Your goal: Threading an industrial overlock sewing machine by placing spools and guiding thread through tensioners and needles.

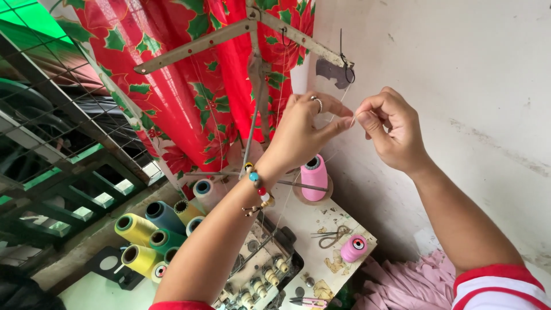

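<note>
Overhead, both hands (344,129) pinched on white thread (344,97), cluttered table (321,229) beside white wall (459,74).

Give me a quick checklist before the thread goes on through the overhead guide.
1. Left hand pinching the white thread: ok.
2. Right hand pinching it too: ok.
3. Thread already through the hook on the guide arm: cannot tell.
4. Pink cone upright on its stand: ok.
5. Thread traced back to that cone: cannot tell, too thin.
6. Scissors within reach on the table: ok.
</note>
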